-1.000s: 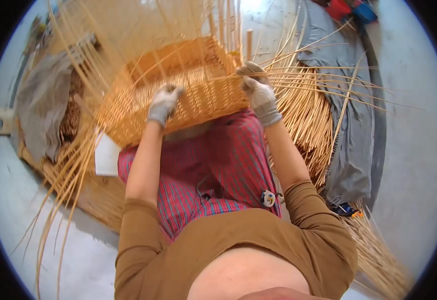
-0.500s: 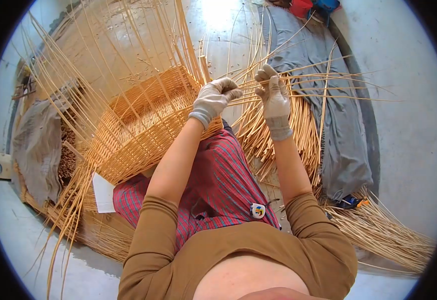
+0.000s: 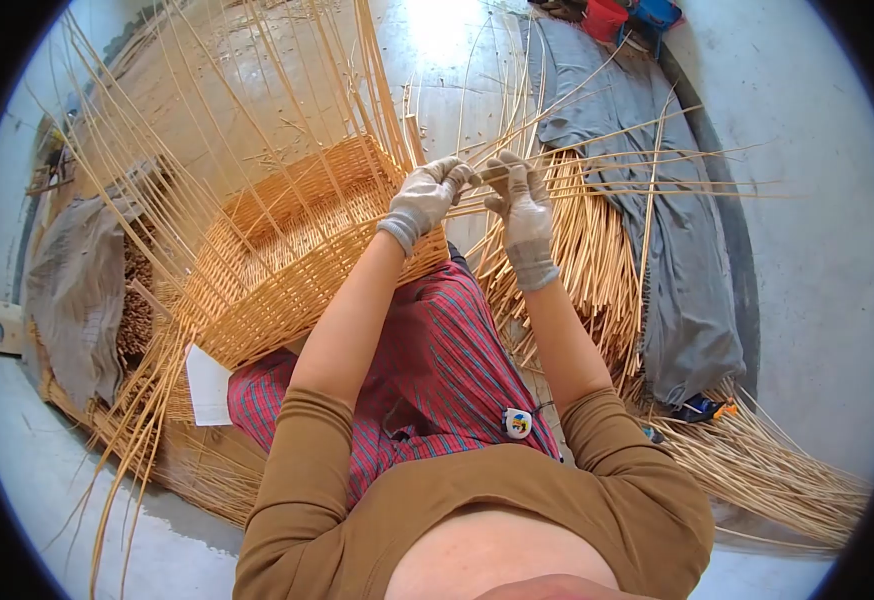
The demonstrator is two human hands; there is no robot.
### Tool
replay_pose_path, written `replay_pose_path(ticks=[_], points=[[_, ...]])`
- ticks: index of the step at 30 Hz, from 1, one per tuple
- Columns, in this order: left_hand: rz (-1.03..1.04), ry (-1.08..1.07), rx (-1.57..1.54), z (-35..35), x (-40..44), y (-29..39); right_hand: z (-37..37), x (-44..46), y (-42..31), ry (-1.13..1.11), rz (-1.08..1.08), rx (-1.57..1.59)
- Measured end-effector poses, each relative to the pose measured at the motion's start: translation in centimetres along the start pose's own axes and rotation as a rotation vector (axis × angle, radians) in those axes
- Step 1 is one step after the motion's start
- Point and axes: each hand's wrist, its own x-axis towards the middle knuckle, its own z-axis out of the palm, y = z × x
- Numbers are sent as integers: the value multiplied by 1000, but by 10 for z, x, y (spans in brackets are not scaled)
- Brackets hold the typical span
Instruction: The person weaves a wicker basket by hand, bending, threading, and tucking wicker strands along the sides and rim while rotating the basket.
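A rectangular woven wicker basket (image 3: 297, 285) rests tilted across my lap, with long upright stakes rising from its edges. At its right corner my left hand (image 3: 425, 198), in a pale work glove, is closed in a pinch on thin wicker rods. My right hand (image 3: 523, 215), gloved too, is just to the right, its fingertips bent around the same wicker rods (image 3: 637, 188), which stretch out to the right past it. The fingertips of the two hands nearly meet. Exactly which rods each hand grips is partly hidden by the gloves.
A thick bundle of cut rods (image 3: 597, 260) lies right of my knees, partly under a grey cloth (image 3: 687, 290). More rods (image 3: 767, 465) spread at lower right. A small tape measure (image 3: 517, 423) sits on my lap. Another cloth (image 3: 77, 290) covers rods at left.
My right hand has moved left and slightly down along the rods, closing its fingers and coming up to my left hand. The left hand and basket have barely shifted.
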Motion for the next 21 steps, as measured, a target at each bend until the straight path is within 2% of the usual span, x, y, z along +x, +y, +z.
replay_pose_path(ticks=[2,4,6,7,8,10,12,13,14,15,16,18,20,21], points=[[259,-48,196,-5,0,-11,9,-6,2,48,-21,-147],[253,-20,115,0,-7,-11,9,-8,7,40,0,-109],[698,17,84,10,-21,-8,0,0,23,19,11,-15],[665,-27,259,12,-43,17,1,6,29,12,-61,30],[717,-83,347,13,-43,10,-2,8,32,6,-45,26],[863,-54,495,10,-53,14,-6,12,31,-109,-50,124],[681,5,20,4,-54,-15,-13,19,29,-116,-46,10],[737,125,319,-30,-34,-58,-17,26,29,21,45,-97],[678,246,423,-72,-67,-46,-19,32,32,146,138,-207],[317,166,720,-118,-107,-43,-26,39,42,138,160,-235],[207,243,823,-142,-147,-66,-17,51,41,121,162,-226],[76,43,677,-152,-222,-114,-3,41,46,25,69,72],[-240,-651,970,-100,-238,-46,8,38,56,9,108,156],[-46,-529,869,-92,-236,-56,16,28,59,-16,146,82]])
